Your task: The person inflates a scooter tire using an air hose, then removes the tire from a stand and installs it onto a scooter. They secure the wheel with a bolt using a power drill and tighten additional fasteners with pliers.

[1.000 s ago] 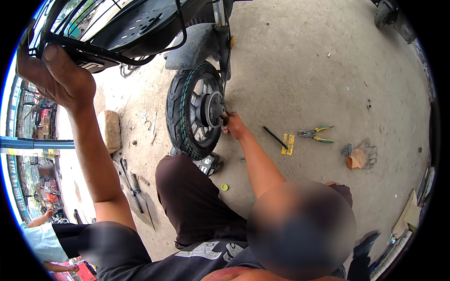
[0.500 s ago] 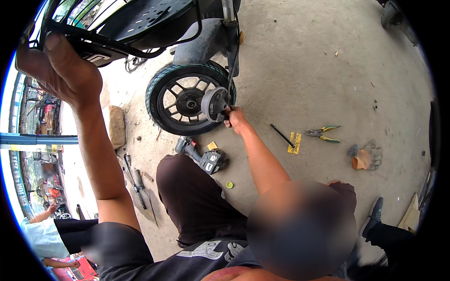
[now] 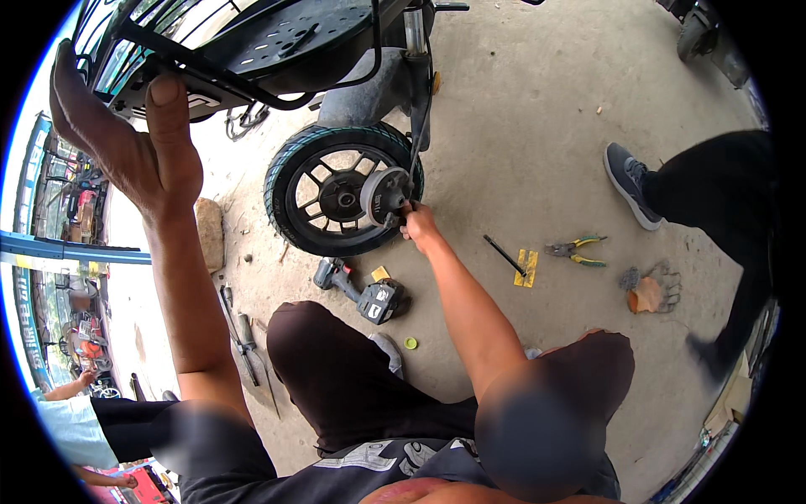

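My left hand (image 3: 138, 155) is raised at the upper left, fingers stretched and thumb apart, against the black basket (image 3: 290, 38) on the front of a two-wheeler. My right hand (image 3: 420, 225) grips the lower edge of a round grey brake plate (image 3: 387, 195), fingers closed round it. A cable runs up from the plate beside the fork (image 3: 420, 101). Behind the plate, the front wheel (image 3: 290, 223) with its black spokes appears off the fork, below the dusty mudguard (image 3: 357, 94). How the wheel is supported is hard to tell.
Around my knees lie a cordless impact wrench (image 3: 357, 290), long hand tools (image 3: 241, 340), a black rod (image 3: 504, 254), pliers (image 3: 578, 250) and a work glove (image 3: 651, 290). A stone block (image 3: 210, 233) sits left. Another person's shoe (image 3: 630, 181) is at right; someone else stands lower left.
Another person's leg has stepped forward on the right. My left thumb has shifted rightward along the basket front. My right hand keeps its grip on the brake plate, close to the wheel.
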Available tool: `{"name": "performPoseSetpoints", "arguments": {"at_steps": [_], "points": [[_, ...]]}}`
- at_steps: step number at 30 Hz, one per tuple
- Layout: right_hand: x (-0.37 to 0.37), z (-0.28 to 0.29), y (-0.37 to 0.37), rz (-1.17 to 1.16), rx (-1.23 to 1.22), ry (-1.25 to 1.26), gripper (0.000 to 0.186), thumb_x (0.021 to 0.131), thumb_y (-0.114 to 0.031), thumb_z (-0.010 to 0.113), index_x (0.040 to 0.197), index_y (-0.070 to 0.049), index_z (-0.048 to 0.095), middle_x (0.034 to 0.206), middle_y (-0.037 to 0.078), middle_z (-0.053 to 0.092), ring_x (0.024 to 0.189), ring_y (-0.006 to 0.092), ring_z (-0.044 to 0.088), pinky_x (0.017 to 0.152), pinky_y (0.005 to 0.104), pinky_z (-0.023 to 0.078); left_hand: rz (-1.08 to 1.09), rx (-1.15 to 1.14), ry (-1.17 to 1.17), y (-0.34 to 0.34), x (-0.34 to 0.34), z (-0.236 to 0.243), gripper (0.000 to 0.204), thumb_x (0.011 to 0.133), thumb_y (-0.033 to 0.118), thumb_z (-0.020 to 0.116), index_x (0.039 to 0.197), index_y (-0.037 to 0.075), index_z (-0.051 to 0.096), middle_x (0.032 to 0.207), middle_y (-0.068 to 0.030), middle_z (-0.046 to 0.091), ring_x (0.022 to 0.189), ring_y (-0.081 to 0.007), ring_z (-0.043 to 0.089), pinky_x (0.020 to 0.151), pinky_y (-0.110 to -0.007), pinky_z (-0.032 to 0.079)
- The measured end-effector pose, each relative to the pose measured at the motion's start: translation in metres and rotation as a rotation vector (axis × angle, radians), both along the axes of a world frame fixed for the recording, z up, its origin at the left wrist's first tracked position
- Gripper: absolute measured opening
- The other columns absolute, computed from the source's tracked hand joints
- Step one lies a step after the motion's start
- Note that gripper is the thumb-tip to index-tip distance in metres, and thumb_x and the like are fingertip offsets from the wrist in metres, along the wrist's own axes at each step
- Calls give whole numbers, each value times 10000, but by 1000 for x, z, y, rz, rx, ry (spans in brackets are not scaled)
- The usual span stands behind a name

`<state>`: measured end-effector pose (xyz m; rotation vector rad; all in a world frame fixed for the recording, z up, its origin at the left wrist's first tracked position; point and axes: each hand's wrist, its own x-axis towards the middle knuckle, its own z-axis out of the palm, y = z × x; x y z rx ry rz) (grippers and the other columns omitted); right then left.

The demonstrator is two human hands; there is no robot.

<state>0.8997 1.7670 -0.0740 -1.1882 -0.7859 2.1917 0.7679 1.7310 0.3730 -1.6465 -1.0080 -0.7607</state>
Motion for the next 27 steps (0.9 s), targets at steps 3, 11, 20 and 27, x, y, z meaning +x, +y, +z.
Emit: {"name": "performPoseSetpoints", "arguments": {"at_steps": [3, 11, 20, 27], "points": [[1, 1, 1, 6, -5, -20, 289, 1065, -315, 438, 1066, -52, 556, 685, 3, 484, 484, 88, 390, 436, 268, 304, -20, -54, -124, -7, -3, -5, 705, 984, 416, 566, 1486, 15, 277, 1479, -229, 309, 1370, -324, 335, 1148, -473, 279], [5, 4, 2, 11, -31, -13, 290, 1068, -309, 438, 1037, -44, 551, 696, 6, 494, 486, 90, 388, 435, 272, 306, 108, -287, -672, -23, -82, -135, 519, 919, 195, 703, 1311, -57, 473, 1245, -201, 518, 1250, -327, 492, 1122, -481, 369], [2, 0, 2, 9, -3, -42, 300, 1066, -310, 449, 1080, -32, 561, 712, 14, 513, 504, 109, 434, 449, 291, 351, 336, -1116, -1155, -19, -129, -234, 866, 797, 640, 705, 1265, -74, 561, 1086, -258, 654, 1025, -326, 632, 903, -423, 487], [8, -20, 14, 10, 31, -48, 289, 1054, -311, 473, 978, -44, 554, 693, 14, 515, 493, 105, 430, 435, 295, 341, 434, -1175, -976, -22, -105, -219, 714, 776, 626, 724, 946, -61, 631, 785, -155, 638, 756, -245, 606, 687, -391, 482]]}}
